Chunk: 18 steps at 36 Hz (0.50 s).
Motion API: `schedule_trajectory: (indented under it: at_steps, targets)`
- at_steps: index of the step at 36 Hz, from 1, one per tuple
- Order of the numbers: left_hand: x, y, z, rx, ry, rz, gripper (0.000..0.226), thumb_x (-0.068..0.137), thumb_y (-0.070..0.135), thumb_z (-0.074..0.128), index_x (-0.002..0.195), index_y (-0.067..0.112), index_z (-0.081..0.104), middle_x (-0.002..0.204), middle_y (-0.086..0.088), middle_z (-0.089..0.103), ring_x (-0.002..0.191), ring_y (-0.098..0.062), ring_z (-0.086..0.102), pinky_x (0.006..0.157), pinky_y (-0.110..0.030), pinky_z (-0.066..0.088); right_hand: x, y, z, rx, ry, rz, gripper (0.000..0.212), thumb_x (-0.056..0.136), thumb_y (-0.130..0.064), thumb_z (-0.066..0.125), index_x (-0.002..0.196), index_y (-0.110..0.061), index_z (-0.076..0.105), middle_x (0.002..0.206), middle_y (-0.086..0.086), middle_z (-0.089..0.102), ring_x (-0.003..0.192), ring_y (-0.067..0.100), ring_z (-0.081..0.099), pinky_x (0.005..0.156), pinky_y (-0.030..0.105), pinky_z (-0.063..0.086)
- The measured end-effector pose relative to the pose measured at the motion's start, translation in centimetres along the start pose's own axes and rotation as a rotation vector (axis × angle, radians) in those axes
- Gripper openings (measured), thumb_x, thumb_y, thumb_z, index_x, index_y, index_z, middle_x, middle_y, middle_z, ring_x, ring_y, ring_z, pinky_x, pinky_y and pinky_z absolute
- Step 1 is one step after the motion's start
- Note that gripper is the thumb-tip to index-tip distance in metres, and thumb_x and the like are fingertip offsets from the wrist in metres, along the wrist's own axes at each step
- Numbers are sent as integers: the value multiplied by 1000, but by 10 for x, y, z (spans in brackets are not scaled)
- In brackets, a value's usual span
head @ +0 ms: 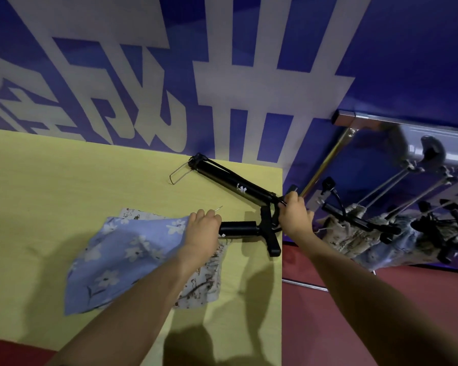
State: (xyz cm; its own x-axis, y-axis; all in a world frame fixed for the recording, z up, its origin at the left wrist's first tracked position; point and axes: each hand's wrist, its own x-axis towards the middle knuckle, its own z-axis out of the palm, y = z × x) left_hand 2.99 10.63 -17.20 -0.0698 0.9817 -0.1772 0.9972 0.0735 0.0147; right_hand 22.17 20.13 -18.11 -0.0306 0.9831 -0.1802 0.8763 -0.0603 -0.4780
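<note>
My left hand (204,231) is curled over the near end of the handle (239,228), fingers wrapped down round the black grip. A thin metal pin (219,208) pokes out past my knuckles; I cannot tell whether I am pinching it or it only lies under my fingers. My right hand (295,215) is closed round the thin black part where the handle's crossbar meets the pump (236,184), right at the table's right edge.

The pump's barrel runs away from that hand toward the table's far edge, ending in a wire foot loop (178,174) lying flat on the yellow table (64,180). Under my left wrist lies a blue flowered cloth (111,260), overlapping a white printed cloth (204,286) nearer the front edge.

I judge I am getting the pump in hand, working the handle against the barrel. Next I would need a firm left grip while the right steadies the joint, keeping the crossbar from slipping off the right edge and minding that pin.
</note>
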Motion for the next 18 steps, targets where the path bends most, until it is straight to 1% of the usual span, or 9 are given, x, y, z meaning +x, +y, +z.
schedule_trajectory:
  at_steps: [4,8,11,18]
  targets:
    - [-8,-3,3,48,3,22,35,84,0,49,116,14,52,122,-5,49,115,-26,42,95,-33,30,7,-2,-3,46,23,79,24,100,-21,39,117,-4,43,122,18,50,110,38,51,98,50,30]
    - [-12,-5,8,44,-23,10,34,86,2,50,117,13,51,122,-5,49,116,-26,41,98,-34,29,11,-8,0,163,24,123,21,100,-20,43,114,-5,47,122,14,51,112,34,49,98,45,28]
    - [-12,-5,9,24,-28,-8,33,86,4,51,117,14,52,121,-5,49,116,-25,41,99,-33,29,12,-13,5,253,-9,165,23,98,-17,46,118,-6,49,127,13,51,117,32,48,101,43,27]
    - [-15,-8,10,42,-38,37,35,84,4,55,117,14,53,120,-4,50,116,-24,42,98,-32,28,6,-17,11,178,-136,101,36,98,-17,45,133,-10,43,139,12,41,127,32,43,107,43,24]
